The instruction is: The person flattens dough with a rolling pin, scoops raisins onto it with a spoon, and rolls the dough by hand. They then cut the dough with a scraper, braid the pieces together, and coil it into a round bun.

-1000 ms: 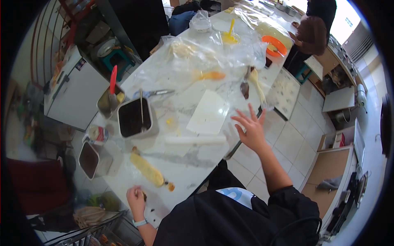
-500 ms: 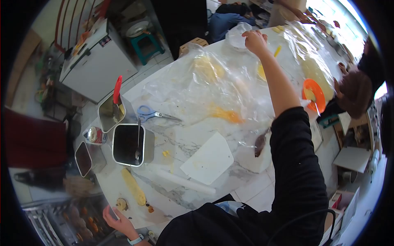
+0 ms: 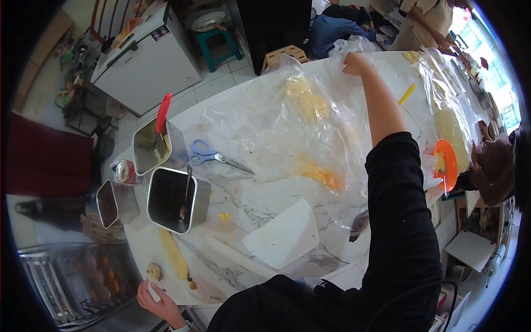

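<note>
My right hand (image 3: 358,65) reaches to the far side of the table, its fingers closed on a clear plastic bag (image 3: 354,48). My left hand (image 3: 156,301) rests at the near left table edge, fingers apart, holding nothing. Close to it lie a small round piece of dough (image 3: 154,271) and a long dough strip (image 3: 174,255). Spread over the table's middle is a clear plastic sheet (image 3: 254,119), with a yellow mass (image 3: 307,98) beneath or inside it and an orange-yellow smear (image 3: 323,176) nearer me.
On the left stand a metal tin with dark filling (image 3: 196,207), another tin (image 3: 178,141) with a red-handled spatula (image 3: 164,113), and blue scissors (image 3: 213,156). A white scraper sheet (image 3: 285,235) lies in front of me. An orange bowl (image 3: 449,166) is at right; other people are around the table.
My right hand has lowered slightly and its fingers have closed on the plastic, which now stands up beside it. My left hand stays by the edge. The view has shifted.
</note>
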Motion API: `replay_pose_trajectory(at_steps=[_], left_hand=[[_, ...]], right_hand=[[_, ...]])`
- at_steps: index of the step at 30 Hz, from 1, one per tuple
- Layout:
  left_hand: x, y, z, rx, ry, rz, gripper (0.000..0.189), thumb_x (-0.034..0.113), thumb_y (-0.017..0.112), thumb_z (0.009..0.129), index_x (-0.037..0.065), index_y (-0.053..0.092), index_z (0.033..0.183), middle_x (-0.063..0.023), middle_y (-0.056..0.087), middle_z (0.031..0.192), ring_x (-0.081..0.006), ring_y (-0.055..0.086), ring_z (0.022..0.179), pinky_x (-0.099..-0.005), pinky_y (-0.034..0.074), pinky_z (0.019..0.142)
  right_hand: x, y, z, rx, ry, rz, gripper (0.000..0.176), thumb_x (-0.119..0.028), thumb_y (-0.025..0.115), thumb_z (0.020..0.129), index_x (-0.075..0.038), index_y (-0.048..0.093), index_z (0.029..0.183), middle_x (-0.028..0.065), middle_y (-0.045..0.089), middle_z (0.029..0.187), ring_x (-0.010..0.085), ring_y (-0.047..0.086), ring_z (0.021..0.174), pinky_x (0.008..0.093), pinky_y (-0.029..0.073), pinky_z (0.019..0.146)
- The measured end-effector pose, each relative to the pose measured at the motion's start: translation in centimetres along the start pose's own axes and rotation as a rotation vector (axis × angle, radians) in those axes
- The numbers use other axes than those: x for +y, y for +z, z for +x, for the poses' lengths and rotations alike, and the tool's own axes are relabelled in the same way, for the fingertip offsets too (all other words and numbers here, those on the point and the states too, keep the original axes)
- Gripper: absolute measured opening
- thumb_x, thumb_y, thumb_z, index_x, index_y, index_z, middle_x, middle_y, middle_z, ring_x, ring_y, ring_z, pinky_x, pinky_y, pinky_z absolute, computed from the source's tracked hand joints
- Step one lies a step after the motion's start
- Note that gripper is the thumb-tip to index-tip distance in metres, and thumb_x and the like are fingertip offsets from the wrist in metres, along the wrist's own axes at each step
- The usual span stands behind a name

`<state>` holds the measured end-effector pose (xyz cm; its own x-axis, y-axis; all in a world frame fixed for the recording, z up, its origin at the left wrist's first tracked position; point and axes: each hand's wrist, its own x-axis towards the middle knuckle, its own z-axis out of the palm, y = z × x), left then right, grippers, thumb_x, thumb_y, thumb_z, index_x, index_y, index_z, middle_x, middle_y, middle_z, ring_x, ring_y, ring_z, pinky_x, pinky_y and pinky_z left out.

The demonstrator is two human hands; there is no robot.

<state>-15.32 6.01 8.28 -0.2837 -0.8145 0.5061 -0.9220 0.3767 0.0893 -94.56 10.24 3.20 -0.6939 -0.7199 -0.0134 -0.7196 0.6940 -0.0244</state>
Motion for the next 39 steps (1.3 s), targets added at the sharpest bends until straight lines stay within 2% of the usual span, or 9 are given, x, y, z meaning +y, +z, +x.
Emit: replay_pose_trajectory(at_steps=[5, 7, 12, 14, 16, 20, 22, 33, 39], left_hand=[[1.3, -0.6, 0.3, 0.059, 0.007, -0.093, 0.013, 0.004, 0.056, 0.086, -0.001, 0.059, 0.097, -0.0132, 0.059, 0.098, -0.0296, 0.054, 0.095, -0.0435, 0.036, 0.092], [2.3, -1.0, 0.6, 0.092, 0.075, -0.123, 0.012, 0.002, 0.056, 0.085, -0.002, 0.058, 0.097, -0.0133, 0.06, 0.097, -0.0303, 0.054, 0.095, -0.0445, 0.038, 0.092], [7.2, -0.8, 2.0, 0.12, 0.303, -0.319, 0.014, -0.005, 0.051, 0.087, -0.005, 0.057, 0.099, -0.0147, 0.058, 0.097, -0.0286, 0.053, 0.099, -0.0418, 0.041, 0.092], [10.7, -0.2, 2.5, 0.104, 0.293, -0.735, 0.013, -0.004, 0.051, 0.087, -0.005, 0.057, 0.098, -0.0146, 0.057, 0.098, -0.0274, 0.053, 0.098, -0.0401, 0.042, 0.09], [15.2, -0.8, 4.1, -0.08, 0.42, -0.869, 0.026, -0.001, 0.055, 0.086, -0.004, 0.048, 0.111, -0.0139, 0.052, 0.105, -0.025, 0.053, 0.096, -0.0351, 0.044, 0.088], [25.6, -1.6, 5.8, -0.625, 0.006, -1.835, 0.05, -0.003, 0.062, 0.078, 0.002, 0.037, 0.121, -0.0125, 0.046, 0.106, -0.0216, 0.051, 0.098, -0.0288, 0.046, 0.079], [27.9, -1.3, 5.7, -0.692, 0.034, -1.859, 0.056, -0.006, 0.062, 0.077, 0.004, 0.032, 0.123, -0.0103, 0.046, 0.103, -0.0183, 0.051, 0.096, -0.0265, 0.046, 0.077], [34.6, -0.6, 2.3, -1.233, 0.159, -1.951, 0.047, -0.01, 0.058, 0.079, 0.005, 0.035, 0.116, -0.0068, 0.055, 0.093, -0.0096, 0.058, 0.078, -0.0222, 0.049, 0.061], [38.1, 4.7, 5.7, -1.077, 0.152, -1.808, 0.004, 0.0, 0.057, 0.083, -0.002, 0.057, 0.086, -0.0062, 0.058, 0.067, -0.0106, 0.055, 0.051, -0.0233, 0.044, 0.046]], right_hand=[[1.0, -1.3, -0.1, 0.077, 0.042, -0.017, 0.029, -0.016, 0.062, 0.068, -0.008, 0.068, 0.095, 0.0173, 0.066, 0.096, 0.0358, 0.063, 0.091, 0.0387, 0.051, 0.079], [0.3, -4.7, -2.5, 0.378, 0.165, 0.252, 0.032, -0.019, 0.059, 0.074, -0.011, 0.064, 0.105, 0.0167, 0.066, 0.089, 0.0308, 0.064, 0.086, 0.0372, 0.05, 0.074], [1.5, -11.0, -7.7, 0.361, 0.121, 0.521, 0.04, -0.018, 0.051, 0.08, -0.015, 0.056, 0.12, 0.0105, 0.064, 0.081, 0.0214, 0.063, 0.067, 0.0344, 0.052, 0.06], [-1.6, -14.6, -12.4, 0.265, -0.125, 0.739, 0.042, -0.011, 0.051, 0.081, -0.015, 0.055, 0.122, 0.0041, 0.059, 0.077, 0.0133, 0.058, 0.065, 0.032, 0.05, 0.057], [-6.2, -16.4, -17.9, 0.082, -0.303, 0.941, 0.044, -0.005, 0.053, 0.08, -0.014, 0.054, 0.123, 0.0002, 0.055, 0.075, 0.0105, 0.054, 0.067, 0.0311, 0.049, 0.059], [-16.2, -16.8, -31.9, -0.014, -0.64, 0.657, 0.036, -0.011, 0.06, 0.074, -0.006, 0.058, 0.11, 0.0148, 0.06, 0.082, 0.0293, 0.06, 0.076, 0.0373, 0.049, 0.069], [-17.8, -15.1, -36.2, -0.038, -0.779, 0.784, 0.038, -0.01, 0.061, 0.072, -0.004, 0.058, 0.109, 0.0149, 0.059, 0.079, 0.0295, 0.06, 0.073, 0.0372, 0.049, 0.067], [-13.3, -15.2, -45.4, 0.224, -0.432, 1.264, 0.039, 0.005, 0.061, 0.065, -0.001, 0.064, 0.104, 0.0066, 0.057, 0.071, 0.0104, 0.052, 0.059, 0.0245, 0.045, 0.054], [-7.8, -15.9, -49.9, 0.986, -0.208, 1.328, 0.031, 0.005, 0.047, 0.073, 0.007, 0.064, 0.099, 0.0101, 0.06, 0.088, 0.0081, 0.05, 0.068, 0.0176, 0.038, 0.059]])
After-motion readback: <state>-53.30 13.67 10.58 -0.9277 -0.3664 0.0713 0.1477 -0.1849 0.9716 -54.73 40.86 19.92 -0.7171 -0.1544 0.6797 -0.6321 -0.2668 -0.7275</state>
